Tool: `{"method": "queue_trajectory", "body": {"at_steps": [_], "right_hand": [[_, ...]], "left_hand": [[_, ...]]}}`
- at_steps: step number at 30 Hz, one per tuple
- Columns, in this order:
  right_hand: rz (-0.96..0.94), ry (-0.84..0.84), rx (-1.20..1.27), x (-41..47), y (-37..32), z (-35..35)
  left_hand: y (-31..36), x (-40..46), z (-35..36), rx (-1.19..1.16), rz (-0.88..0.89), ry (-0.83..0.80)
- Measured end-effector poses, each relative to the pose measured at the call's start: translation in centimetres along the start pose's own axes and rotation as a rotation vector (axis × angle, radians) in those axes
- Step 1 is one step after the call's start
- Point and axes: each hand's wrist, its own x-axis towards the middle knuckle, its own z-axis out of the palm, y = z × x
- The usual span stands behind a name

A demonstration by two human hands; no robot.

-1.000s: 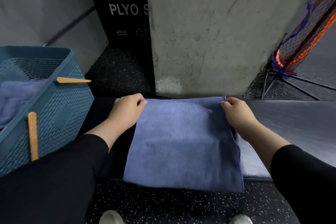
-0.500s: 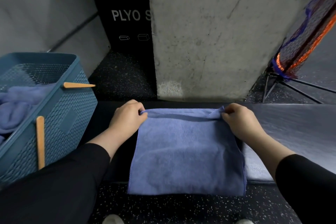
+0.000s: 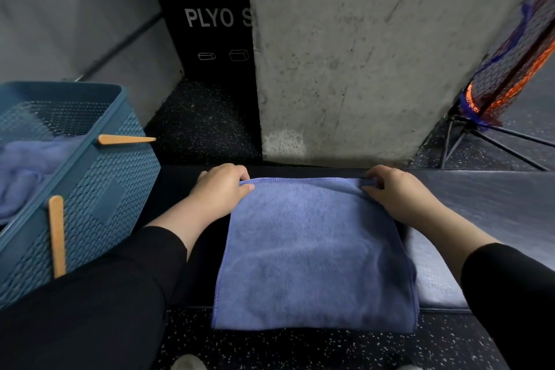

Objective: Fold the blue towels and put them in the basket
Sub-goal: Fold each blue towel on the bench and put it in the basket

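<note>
Left hand (image 3: 220, 189) pinches the far left corner of the towel (image 3: 315, 255), thumb on top of the cloth and fingers curled over the edge. Right hand (image 3: 396, 192) grips the far right corner the same way, fingers bent over the hem. Both black sleeves reach in from the near side.

Seen from the head camera, the towel lies spread flat on a dark bench (image 3: 180, 186), its far edge near the bench's far edge and its near edge hanging just over the front toward the speckled floor (image 3: 207, 123). A grey-blue mat (image 3: 495, 204) lies on the bench to the right, partly under the towel.

To the left stands the basket (image 3: 99, 189), blue with wooden handles, and blue cloth (image 3: 27, 165) lies bunched inside it. Behind the bench rises a concrete pillar (image 3: 360, 54); a black box (image 3: 210, 24) marked "PLYO" stands beside it. A netted bundle (image 3: 510, 69) leans at the far right.
</note>
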Motion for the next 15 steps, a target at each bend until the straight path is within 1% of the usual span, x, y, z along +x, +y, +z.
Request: {"method": "queue_trajectory", "body": {"at_steps": [2,4,7,9,10,13,15], "right_hand": [[-0.009,0.014,-0.005,0.1,-0.1,0.2],[-0.015,0.043,0.041,0.0,-0.2,0.0],[0.014,0.137,0.285,-0.5,-0.6,-1.5],[-0.009,0.181,0.447,-1.5,-1.0,-2.9],[-0.030,0.177,0.482,-2.3,-1.4,-3.7],[-0.085,0.149,0.427,-4.8,-1.7,-6.2],[-0.097,0.226,0.434,-6.8,-2.1,-8.2]], "left_hand": [[-0.3,-0.3,-0.2,-0.067,0.016,0.036],[-0.4,-0.7,-0.7,-0.158,0.030,0.072],[-0.1,-1.9,-2.0,-0.222,0.062,0.112],[0.3,-3.0,-3.1,-0.202,0.092,0.159],[0.5,-3.6,-3.5,-0.185,0.107,0.180],[1.1,-5.7,-5.1,-0.156,0.143,0.245],[1.6,-7.3,-6.6,-0.179,0.186,0.328]]}}
